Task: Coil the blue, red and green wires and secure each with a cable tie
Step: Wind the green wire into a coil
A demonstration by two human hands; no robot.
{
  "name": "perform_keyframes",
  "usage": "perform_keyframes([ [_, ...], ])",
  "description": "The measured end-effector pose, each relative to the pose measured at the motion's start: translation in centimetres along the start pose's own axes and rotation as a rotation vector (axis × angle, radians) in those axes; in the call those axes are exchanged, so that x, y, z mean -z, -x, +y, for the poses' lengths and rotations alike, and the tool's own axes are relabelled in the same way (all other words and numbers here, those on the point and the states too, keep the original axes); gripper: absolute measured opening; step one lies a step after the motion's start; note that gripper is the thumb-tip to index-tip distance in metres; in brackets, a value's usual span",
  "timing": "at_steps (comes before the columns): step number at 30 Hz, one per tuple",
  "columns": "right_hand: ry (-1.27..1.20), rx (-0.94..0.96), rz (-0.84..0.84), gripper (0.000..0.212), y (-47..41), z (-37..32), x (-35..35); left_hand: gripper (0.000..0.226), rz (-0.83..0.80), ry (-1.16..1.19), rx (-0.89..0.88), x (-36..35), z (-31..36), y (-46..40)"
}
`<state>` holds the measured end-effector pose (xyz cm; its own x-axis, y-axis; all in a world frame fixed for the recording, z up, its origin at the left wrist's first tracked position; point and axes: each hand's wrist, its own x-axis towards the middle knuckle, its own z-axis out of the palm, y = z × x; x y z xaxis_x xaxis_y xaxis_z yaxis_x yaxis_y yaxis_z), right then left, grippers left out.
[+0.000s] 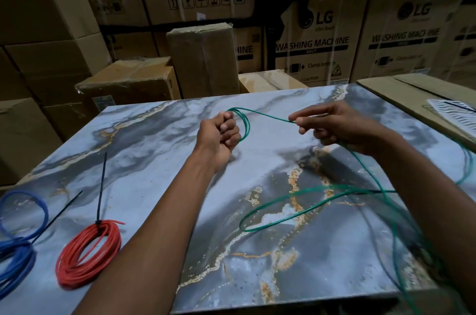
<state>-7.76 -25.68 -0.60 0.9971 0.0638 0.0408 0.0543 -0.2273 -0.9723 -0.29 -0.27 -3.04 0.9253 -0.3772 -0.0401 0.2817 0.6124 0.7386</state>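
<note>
My left hand (pixel 221 133) is a fist gripping a few small loops of the green wire (pixel 288 207) above the table. My right hand (pixel 334 125) pinches the same wire a little to the right, with a short stretch spanning between the hands. The remaining green wire trails in loose loops over the right side of the table and past its edge. At the left lies the red wire coil (pixel 88 254), bound by a black cable tie (pixel 101 189). The blue wire coil (pixel 15 245) sits at the far left edge with another black cable tie (pixel 58 215).
The marble-patterned table (pixel 159 149) lies under both arms. A cardboard box (pixel 412 100) stands at the right with a white ribbed object (pixel 453 115) on it. Stacked cartons (pixel 203 57) fill the space behind and to the left.
</note>
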Motion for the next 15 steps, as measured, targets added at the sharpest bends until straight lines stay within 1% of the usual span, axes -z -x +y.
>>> perform_keyframes([
  [3, 0.267, 0.196, 0.185, 0.023, 0.3, 0.1, 1.1, 0.033, 0.067, 0.148, -0.058, 0.9, 1.1, -0.4],
  [5, 0.561, 0.359, 0.335, 0.022, 0.0, 0.6, 0.9, 0.032, 0.122, 0.196, -0.097, 1.1, 1.4, -0.6],
  [6, 0.735, 0.426, 0.361, 0.023, -0.2, 0.9, 0.4, 0.031, 0.141, 0.203, -0.11, 1.0, 1.4, -0.6],
  [7, 0.884, 0.467, 0.344, 0.023, -0.3, 1.1, -0.4, 0.031, 0.153, 0.205, -0.12, 0.8, 1.2, -0.6],
  [8, 1.007, 0.475, 0.292, 0.024, -0.4, 1.3, -1.2, 0.031, 0.159, 0.2, -0.127, 0.4, 1.0, -0.6],
  [10, 1.163, 0.468, 0.18, 0.025, -0.4, 1.4, -3.2, 0.032, 0.159, 0.174, -0.131, -0.1, 0.5, -0.5],
  [12, 1.18, 0.54, 0.106, 0.024, -0.1, 1.2, -5.2, 0.033, 0.137, 0.111, -0.156, -0.5, 0.0, -0.5],
  [15, 1.07, 0.662, 0.045, 0.021, 0.3, 0.6, -7.6, 0.03, 0.096, -0.097, -0.215, -0.9, -1.1, -0.3],
])
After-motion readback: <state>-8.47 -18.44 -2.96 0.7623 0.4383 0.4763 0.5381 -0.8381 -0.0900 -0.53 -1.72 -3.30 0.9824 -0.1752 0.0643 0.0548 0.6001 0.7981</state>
